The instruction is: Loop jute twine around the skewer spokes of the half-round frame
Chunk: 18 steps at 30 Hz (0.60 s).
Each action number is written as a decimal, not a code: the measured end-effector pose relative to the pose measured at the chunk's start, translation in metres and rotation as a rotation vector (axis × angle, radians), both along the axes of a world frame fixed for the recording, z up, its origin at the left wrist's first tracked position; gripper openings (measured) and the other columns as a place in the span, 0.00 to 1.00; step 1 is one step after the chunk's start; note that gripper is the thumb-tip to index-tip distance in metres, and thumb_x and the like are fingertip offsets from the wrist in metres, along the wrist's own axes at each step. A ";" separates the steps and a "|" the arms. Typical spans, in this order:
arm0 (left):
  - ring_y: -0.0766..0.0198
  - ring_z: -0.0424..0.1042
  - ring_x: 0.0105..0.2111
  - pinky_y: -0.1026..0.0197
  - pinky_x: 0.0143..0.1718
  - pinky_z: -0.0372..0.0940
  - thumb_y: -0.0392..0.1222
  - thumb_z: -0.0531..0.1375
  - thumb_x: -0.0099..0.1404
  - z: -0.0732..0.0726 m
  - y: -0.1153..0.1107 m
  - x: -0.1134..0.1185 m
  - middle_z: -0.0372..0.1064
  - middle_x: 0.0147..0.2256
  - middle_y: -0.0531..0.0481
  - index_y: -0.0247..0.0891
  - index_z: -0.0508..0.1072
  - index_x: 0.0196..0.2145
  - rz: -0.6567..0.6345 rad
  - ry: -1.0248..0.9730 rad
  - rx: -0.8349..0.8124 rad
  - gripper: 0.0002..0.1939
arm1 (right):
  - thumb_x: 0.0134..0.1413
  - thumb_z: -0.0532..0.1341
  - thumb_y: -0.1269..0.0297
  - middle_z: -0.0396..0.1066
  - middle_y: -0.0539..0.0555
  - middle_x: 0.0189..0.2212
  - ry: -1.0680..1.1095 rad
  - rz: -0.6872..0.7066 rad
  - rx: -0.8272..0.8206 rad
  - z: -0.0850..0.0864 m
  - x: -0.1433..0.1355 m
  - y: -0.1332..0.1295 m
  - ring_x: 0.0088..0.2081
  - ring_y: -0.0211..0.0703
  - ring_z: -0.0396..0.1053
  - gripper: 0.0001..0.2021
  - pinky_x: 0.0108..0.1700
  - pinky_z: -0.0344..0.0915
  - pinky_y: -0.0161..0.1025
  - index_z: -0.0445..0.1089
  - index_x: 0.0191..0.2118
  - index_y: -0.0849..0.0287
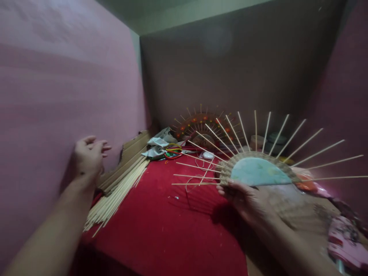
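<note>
My right hand [240, 195] grips the lower left corner of a half-round woven fan [260, 171]. Its middle is pale blue-green, a braided cord band [227, 165] runs round the curve, and several thin wooden sticks [268, 132] radiate outward from it. A loose string [186, 188] dangles at its left side. Off to the left, close to the pink wall, my left hand [89, 155] is raised with loosely bent fingers apart and nothing in it. Below and beside that hand lies a bundle of thin sticks [117, 197] on the red cloth [172, 230].
A cardboard piece [126, 161] stands along the left wall. Scissors with coloured handles [174, 150] and a grey-white cloth [158, 143] lie at the back. Behind them is a decorated half-round piece with sticks [198, 122]. A pink object [346, 239] sits at right.
</note>
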<state>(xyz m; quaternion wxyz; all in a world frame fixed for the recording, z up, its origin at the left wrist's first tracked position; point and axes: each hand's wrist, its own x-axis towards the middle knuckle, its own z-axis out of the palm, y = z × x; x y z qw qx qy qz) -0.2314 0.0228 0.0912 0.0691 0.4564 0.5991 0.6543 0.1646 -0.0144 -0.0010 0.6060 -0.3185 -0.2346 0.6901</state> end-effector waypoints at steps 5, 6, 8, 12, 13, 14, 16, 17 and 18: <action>0.68 0.69 0.29 0.68 0.26 0.61 0.31 0.60 0.54 0.000 -0.004 -0.011 0.65 0.31 0.56 0.38 0.58 0.39 0.036 -0.089 0.026 0.17 | 0.27 0.72 0.71 0.75 0.58 0.22 0.007 0.005 -0.014 -0.001 -0.001 0.000 0.26 0.47 0.74 0.08 0.32 0.73 0.40 0.75 0.21 0.67; 0.69 0.69 0.29 0.68 0.26 0.61 0.31 0.59 0.55 -0.001 -0.004 -0.009 0.66 0.31 0.56 0.38 0.58 0.39 0.032 -0.091 0.038 0.16 | 0.27 0.72 0.71 0.75 0.58 0.21 0.010 0.005 -0.012 -0.002 -0.001 0.000 0.26 0.47 0.74 0.08 0.33 0.73 0.40 0.75 0.21 0.66; 0.70 0.69 0.28 0.69 0.26 0.61 0.32 0.59 0.55 -0.002 -0.003 -0.008 0.66 0.32 0.57 0.39 0.58 0.39 0.027 -0.100 0.056 0.16 | 0.27 0.72 0.71 0.75 0.57 0.21 0.015 0.011 -0.006 -0.002 -0.001 0.000 0.26 0.47 0.75 0.08 0.33 0.73 0.40 0.75 0.21 0.66; 0.70 0.69 0.29 0.69 0.26 0.61 0.29 0.61 0.53 -0.007 0.000 -0.011 0.68 0.33 0.58 0.40 0.59 0.39 -0.010 -0.150 0.067 0.19 | 0.30 0.72 0.71 0.75 0.59 0.21 0.024 0.018 0.026 -0.002 -0.002 0.000 0.26 0.46 0.75 0.08 0.32 0.73 0.39 0.75 0.21 0.66; 0.70 0.69 0.29 0.69 0.25 0.61 0.29 0.61 0.52 -0.008 0.000 -0.009 0.68 0.31 0.59 0.40 0.59 0.38 -0.016 -0.179 0.057 0.19 | 0.30 0.72 0.71 0.76 0.59 0.21 0.028 0.017 0.033 -0.001 -0.002 0.000 0.26 0.46 0.75 0.07 0.32 0.73 0.39 0.75 0.21 0.66; 0.69 0.68 0.28 0.69 0.25 0.61 0.29 0.62 0.51 -0.010 0.001 -0.005 0.68 0.29 0.59 0.40 0.60 0.37 -0.022 -0.210 0.041 0.18 | 0.31 0.71 0.71 0.75 0.58 0.21 0.031 0.017 0.039 -0.001 -0.002 0.000 0.26 0.46 0.75 0.07 0.32 0.73 0.39 0.75 0.21 0.66; 0.69 0.67 0.26 0.69 0.24 0.60 0.28 0.62 0.51 -0.012 -0.001 0.011 0.67 0.25 0.59 0.38 0.61 0.34 -0.037 -0.268 0.010 0.15 | 0.31 0.71 0.72 0.75 0.58 0.21 0.037 0.012 0.045 0.002 -0.002 -0.001 0.26 0.46 0.75 0.06 0.32 0.73 0.40 0.74 0.21 0.66; 0.69 0.68 0.26 0.68 0.24 0.61 0.28 0.62 0.50 -0.013 -0.004 0.022 0.68 0.25 0.59 0.38 0.63 0.33 -0.066 -0.281 -0.006 0.14 | 0.31 0.70 0.72 0.75 0.57 0.21 0.038 0.009 0.047 0.003 -0.002 -0.002 0.27 0.46 0.75 0.06 0.32 0.73 0.40 0.74 0.21 0.66; 0.70 0.67 0.25 0.68 0.24 0.60 0.27 0.62 0.50 -0.013 -0.007 0.036 0.68 0.24 0.58 0.37 0.65 0.33 -0.082 -0.308 0.015 0.13 | 0.32 0.70 0.72 0.75 0.57 0.20 0.038 0.006 0.048 0.004 -0.002 -0.002 0.27 0.46 0.75 0.06 0.33 0.73 0.40 0.74 0.21 0.66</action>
